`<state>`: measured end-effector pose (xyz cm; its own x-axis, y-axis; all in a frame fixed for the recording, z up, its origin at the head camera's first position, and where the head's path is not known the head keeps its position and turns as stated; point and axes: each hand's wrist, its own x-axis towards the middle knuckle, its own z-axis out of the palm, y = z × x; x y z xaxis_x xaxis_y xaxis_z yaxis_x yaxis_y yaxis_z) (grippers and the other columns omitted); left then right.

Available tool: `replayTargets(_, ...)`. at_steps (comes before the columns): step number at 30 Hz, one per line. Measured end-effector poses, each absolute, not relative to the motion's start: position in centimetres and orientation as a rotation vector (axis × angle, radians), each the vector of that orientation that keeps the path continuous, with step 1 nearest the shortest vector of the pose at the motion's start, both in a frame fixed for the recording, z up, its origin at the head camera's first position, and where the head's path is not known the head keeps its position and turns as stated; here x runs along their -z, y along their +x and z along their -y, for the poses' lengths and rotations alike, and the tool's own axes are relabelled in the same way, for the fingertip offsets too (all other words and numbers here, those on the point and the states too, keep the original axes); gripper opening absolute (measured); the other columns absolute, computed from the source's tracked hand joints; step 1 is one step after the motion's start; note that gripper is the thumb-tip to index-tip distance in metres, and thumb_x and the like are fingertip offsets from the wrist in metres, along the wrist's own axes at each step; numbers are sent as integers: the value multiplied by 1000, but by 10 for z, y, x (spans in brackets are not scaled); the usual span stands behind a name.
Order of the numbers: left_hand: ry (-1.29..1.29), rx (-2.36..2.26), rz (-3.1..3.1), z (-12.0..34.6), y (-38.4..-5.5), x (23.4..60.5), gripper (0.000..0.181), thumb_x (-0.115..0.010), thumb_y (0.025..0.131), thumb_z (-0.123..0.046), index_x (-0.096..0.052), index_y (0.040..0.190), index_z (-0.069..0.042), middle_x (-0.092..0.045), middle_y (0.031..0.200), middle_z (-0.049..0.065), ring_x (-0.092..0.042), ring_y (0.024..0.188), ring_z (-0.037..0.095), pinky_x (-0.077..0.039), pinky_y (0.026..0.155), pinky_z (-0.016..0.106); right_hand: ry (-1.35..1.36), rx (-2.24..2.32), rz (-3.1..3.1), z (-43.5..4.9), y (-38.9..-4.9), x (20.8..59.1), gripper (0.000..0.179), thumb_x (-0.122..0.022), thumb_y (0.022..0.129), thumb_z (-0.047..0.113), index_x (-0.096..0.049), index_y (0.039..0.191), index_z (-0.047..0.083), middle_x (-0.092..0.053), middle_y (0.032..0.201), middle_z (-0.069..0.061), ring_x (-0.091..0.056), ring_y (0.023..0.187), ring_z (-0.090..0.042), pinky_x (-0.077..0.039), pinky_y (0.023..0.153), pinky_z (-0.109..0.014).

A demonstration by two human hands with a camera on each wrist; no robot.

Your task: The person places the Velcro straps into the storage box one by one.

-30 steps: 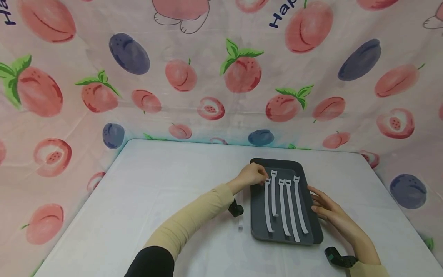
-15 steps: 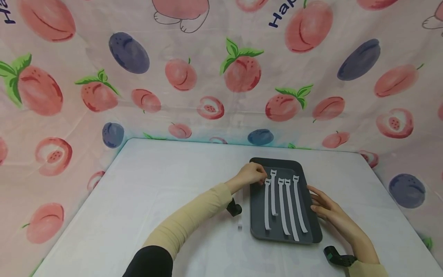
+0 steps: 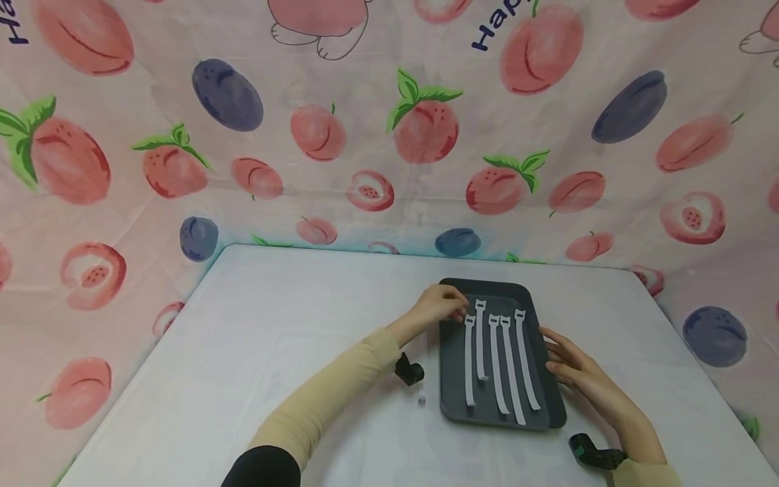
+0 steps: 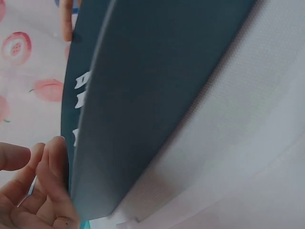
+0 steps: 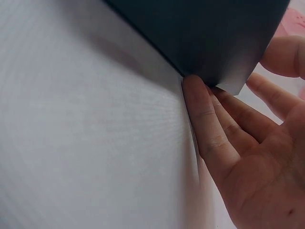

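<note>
A dark grey tray [image 3: 450,399] holds several white slotted-head straps, like cable ties, laid roughly lengthwise. My left hand [image 3: 441,303] is over the tray's far left rim, by the head of the leftmost strap [image 3: 469,365]. In the left wrist view, that hand's thumb [image 4: 13,157] stands apart from its loosely bent fingers, and no strap shows between them. My right hand [image 3: 581,368] rests along the tray's right side. From the right wrist, its nearly straight fingers [image 5: 209,119] touch the tray's outer wall [image 5: 214,38], with the thumb near the rim.
The tray lies on a white-covered table [image 3: 292,304]. A fruit-patterned curtain [image 3: 365,135] hangs behind it. Black wrist devices, a left one [image 3: 409,370] and a right one [image 3: 596,453], sit low by my wrists. A small grey patch [image 3: 422,399] shows left of the tray.
The leftmost strap's near end has swung slightly left, leaving it straighter. My left hand has shifted a little left, its fingers coming away from the strap's head. The right hand stays in place.
</note>
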<state>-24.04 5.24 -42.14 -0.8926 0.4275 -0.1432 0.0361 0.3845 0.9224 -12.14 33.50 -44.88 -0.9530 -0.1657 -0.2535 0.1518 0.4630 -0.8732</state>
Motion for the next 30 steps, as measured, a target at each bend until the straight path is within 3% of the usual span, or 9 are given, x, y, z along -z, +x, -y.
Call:
replayTargets(11,314,-1684,-2184,-41,-236,414,22,-56,95,-18,-71,106,-6,-73,96,12,-66,72,10,-50,66,23,6,1481,-2407,-334,-121,447,71,-53,98,35,-13,155,23,-20,156,-28,-24,141,-50,-32,106,-66)
replayTargets(20,265,-1772,-2132,-25,-235,416,22,-55,95,-16,-69,109,-6,-72,105,17,-70,92,28,-52,90,46,-8,1484,-2404,-335,-121,447,69,-51,98,34,-13,155,23,-20,156,-27,-25,140,-49,-34,105,-64)
replayTargets(26,206,-1784,-2143,-16,-238,424,23,-53,94,-12,-69,107,-3,-72,101,16,-69,78,15,-56,80,38,-2,1497,-2392,-334,-121,447,70,-52,98,34,-13,155,23,-19,157,-27,-23,141,-49,-31,106,-66)
replayTargets(30,184,-1783,-2165,-10,-241,428,23,-53,94,-13,-70,107,-4,-73,99,14,-71,81,18,-56,76,34,4,1497,-2389,-334,-122,447,70,-52,98,34,-13,155,23,-18,157,-28,-22,141,-50,-31,106,-66)
